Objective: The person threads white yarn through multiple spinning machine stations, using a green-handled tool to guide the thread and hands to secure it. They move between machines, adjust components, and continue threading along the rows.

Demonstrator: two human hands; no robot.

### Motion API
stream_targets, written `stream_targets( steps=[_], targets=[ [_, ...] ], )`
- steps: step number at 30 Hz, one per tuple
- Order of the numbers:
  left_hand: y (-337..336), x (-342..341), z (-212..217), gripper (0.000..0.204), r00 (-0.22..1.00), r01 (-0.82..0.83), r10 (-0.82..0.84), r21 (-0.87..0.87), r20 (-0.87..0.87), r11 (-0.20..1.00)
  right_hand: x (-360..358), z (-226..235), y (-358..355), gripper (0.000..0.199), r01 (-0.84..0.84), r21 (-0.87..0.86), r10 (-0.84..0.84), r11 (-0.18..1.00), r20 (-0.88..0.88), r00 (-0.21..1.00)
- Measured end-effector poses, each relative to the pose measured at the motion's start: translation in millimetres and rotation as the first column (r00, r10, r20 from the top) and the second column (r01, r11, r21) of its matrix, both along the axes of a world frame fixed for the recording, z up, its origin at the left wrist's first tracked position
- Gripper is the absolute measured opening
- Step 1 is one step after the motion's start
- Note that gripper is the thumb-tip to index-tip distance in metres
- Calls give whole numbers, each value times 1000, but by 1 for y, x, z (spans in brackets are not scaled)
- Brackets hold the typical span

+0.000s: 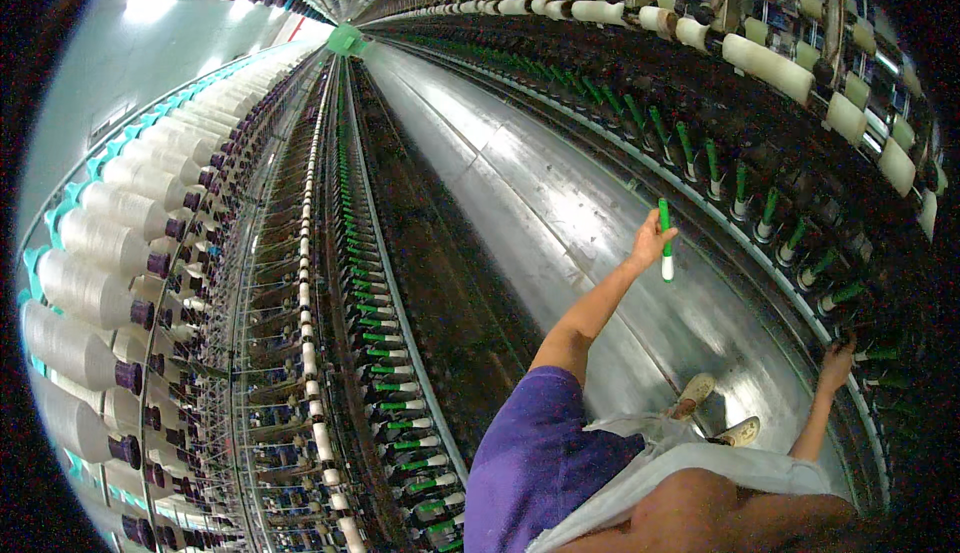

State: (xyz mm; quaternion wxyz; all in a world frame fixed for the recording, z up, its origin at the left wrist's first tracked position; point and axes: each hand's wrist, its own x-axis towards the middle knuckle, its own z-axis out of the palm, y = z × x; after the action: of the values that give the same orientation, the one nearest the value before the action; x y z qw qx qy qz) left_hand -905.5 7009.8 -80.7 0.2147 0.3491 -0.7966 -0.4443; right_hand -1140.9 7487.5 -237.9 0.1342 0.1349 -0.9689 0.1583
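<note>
A spinning frame (705, 103) fills the far side, beyond your right hand (838, 361); a second frame (285, 293) runs well left of your left hand (651, 240); metal floor (480, 143) between them, under your left hand; white yarn packages (130, 208) in a rank, farthest left of your left hand; white rollers (767, 68) along the frame, above and past your right hand; green tubes (712, 165) in a row ahead of your right hand, another tube (878, 355) just right of it. Left hand: fingers closed round a green-and-white tube (666, 228), held out over the aisle, apart from the row, white end below your fingers; right hand: down at the row, fingers lost in the dark, can't tell how open it is or whether it grips anything. Progress, my judgement: partway; one tube is in your left hand, not on a spindle; your right hand's spot looks mid-handling, result hidden; the row ahead has tubes in place, can't tell which are dealt with and which are left.
</note>
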Motion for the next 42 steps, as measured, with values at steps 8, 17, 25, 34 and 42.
stream_targets(
  steps=[8,17,25,34,42],
  targets=[
    [-24,16,-31,35,990,-99,121,278,-65,956,-43,-74,27,68,-58,-346,220,937,452,864],
    [-11,18,-36,35,997,-60,55,111,50,992,-17,-36,29,60,-346,242,288,906,246,925],
    [2,1,-20,35,995,35,-23,132,-95,991,0,13,6,31,-52,-65,70,997,319,945],
    [10,-10,-21,36,999,43,-42,86,-16,995,11,4,3,29,-41,-59,37,997,-72,997],
    [11,-23,-24,37,1000,22,-21,34,-22,999,27,53,-7,36,167,36,-166,985,426,889]
  ],
)
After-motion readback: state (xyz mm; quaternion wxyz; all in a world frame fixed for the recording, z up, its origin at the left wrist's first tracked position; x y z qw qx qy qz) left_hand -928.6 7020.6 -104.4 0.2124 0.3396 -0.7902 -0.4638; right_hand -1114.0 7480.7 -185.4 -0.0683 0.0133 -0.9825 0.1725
